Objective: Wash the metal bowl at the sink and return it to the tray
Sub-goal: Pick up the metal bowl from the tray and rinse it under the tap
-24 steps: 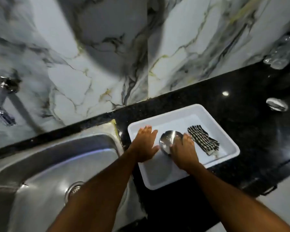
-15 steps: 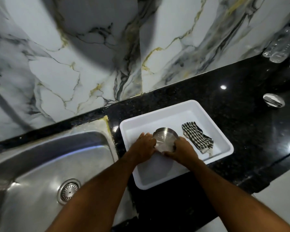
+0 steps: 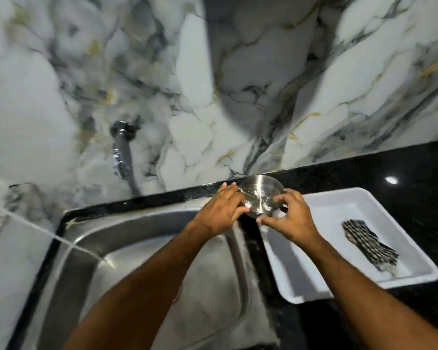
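Metal bowl (image 3: 261, 195) held up between both hands, over the strip of black surface (image 3: 402, 170) between sink (image 3: 142, 248) and tray (image 3: 364, 281), near the back wall. Bowl tilted, open side facing the camera, inside shiny with pale specks or droplets; blur, cannot tell which. Left hand (image 3: 220, 210) on the bowl's left rim, fingers (image 3: 228, 190) curled over the edge, thumb pressing the lower left side. Right hand (image 3: 291, 218) on the right and lower rim, fingertips (image 3: 281, 199) pinching the edge, thumb under the base. So the grip is two-sided, both hands closed on the bowl, bowl sitting between the fingertips and not deep in either palm. Bowl clear of the tray and not touching the surface as far as can be seen.

Edges: tray's near-left corner just right of and below the bowl; sink's right rim just left and below. Tray is white, raised walls, floor mostly bare, with a black-and-white checked cloth (image 3: 369, 243) lying in its right half, well apart from the hands. Sink basin is wide and open to the left under the left forearm; drain hidden by the arm. Wall tap (image 3: 122, 152) sticks out of the marble wall (image 3: 238, 84) above the sink's back edge, well left of the bowl. A thin stream of water (image 3: 48, 236) crosses the sink's left side. Black surface continues right behind the tray, with a light glare spot on it.
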The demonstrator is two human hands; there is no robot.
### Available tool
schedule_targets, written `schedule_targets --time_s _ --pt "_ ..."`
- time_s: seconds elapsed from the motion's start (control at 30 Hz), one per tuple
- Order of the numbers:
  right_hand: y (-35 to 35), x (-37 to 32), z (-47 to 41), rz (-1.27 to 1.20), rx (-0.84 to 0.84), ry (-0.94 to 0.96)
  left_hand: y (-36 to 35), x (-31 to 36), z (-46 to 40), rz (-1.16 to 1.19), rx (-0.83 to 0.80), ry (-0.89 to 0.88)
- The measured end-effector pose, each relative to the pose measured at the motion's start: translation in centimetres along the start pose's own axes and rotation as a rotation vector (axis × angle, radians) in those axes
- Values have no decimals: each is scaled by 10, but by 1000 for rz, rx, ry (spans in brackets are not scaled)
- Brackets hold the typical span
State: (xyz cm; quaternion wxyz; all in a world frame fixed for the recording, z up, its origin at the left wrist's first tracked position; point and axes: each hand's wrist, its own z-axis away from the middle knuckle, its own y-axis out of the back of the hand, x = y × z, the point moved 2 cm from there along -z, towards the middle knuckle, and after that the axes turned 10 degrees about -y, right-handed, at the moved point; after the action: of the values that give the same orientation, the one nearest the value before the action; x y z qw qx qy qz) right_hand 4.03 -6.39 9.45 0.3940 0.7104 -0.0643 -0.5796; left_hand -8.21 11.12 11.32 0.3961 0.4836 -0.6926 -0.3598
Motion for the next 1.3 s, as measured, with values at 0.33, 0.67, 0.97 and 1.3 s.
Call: schedule_targets --time_s 0.33,0.67,0.97,1.3 --pt "-174 -144 31 7 -213 182 103 -111 167 -100 2 272" --pt "-248 -193 29 46 -237 110 174 -160 138 -154 443 766" --pt "-271 -212 14 94 -252 55 166 -159 91 -182 455 1121" --pt "-285 -221 10 64 -243 167 177 -168 96 -19 490 1165"
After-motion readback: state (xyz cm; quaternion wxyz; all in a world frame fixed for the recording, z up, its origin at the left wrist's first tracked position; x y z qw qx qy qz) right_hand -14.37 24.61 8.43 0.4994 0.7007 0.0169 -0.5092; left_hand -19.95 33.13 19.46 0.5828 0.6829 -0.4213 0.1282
